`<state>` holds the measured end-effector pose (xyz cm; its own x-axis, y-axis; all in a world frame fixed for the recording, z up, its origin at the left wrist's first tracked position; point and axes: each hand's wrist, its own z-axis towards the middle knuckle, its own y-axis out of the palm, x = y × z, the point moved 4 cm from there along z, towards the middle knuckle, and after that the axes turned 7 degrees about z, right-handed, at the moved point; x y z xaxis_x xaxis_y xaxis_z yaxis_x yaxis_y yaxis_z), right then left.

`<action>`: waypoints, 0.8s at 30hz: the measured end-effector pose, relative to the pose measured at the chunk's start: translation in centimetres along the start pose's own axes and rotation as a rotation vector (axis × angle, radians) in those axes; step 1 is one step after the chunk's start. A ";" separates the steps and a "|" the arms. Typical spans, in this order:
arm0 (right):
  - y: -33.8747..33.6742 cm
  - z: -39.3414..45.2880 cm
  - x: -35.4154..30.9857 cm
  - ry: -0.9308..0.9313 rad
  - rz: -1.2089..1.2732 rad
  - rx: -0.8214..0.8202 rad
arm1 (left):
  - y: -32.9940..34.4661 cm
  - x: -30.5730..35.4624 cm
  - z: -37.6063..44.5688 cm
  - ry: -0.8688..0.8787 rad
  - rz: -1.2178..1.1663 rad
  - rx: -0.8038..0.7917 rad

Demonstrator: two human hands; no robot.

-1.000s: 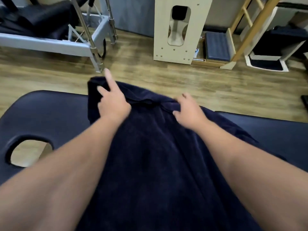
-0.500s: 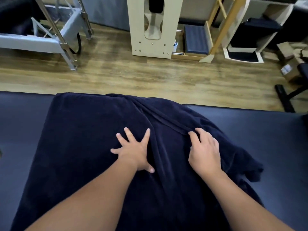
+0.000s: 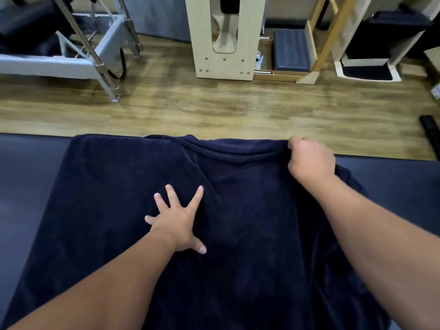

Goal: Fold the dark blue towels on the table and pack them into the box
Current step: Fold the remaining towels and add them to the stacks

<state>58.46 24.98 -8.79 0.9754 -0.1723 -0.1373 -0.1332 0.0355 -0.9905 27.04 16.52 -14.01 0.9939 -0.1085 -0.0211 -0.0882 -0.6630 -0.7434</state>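
Note:
A large dark blue towel [image 3: 107, 198] lies spread over the dark padded table [image 3: 31, 167], reaching to the table's far edge. My left hand [image 3: 177, 222] presses flat on the middle of the towel with fingers splayed. My right hand [image 3: 309, 158] is closed on the towel's far right edge near the table's far side, pulling a fold taut between the two hands. The box is not in view.
Beyond the table's far edge is wooden floor [image 3: 214, 108]. A grey metal-framed bench [image 3: 71, 58] stands far left, a pale wooden stand [image 3: 223, 39] in the far middle, and a wooden ladder frame [image 3: 328, 36] with dark pads to the far right.
My right hand has moved from the towel's middle to its far right edge and closed on it. The left hand stays flat on the towel. The towel's far edge is now straighter.

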 end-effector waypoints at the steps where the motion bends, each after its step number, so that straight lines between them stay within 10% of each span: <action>1: -0.6 1.8 0.2 0.041 0.019 0.021 | 0.0 0.0 0.1 0.000 -0.003 0.007; 6: -3.6 6.6 2.5 0.218 -0.050 0.200 | 0.1 -0.1 0.3 -0.006 0.002 0.006; 16: 3.3 -9.3 -0.8 -0.010 0.128 -0.038 | -2.0 2.2 -0.7 -0.113 0.233 -0.089; 24: 1.1 -12.3 7.7 0.300 0.225 0.238 | -0.6 14.8 -1.7 0.273 0.226 -0.014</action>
<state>63.71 11.61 -11.08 0.8280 -0.4113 -0.3812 -0.2580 0.3243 -0.9101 41.70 14.08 -12.73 0.8950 -0.4461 -0.0036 -0.3066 -0.6092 -0.7314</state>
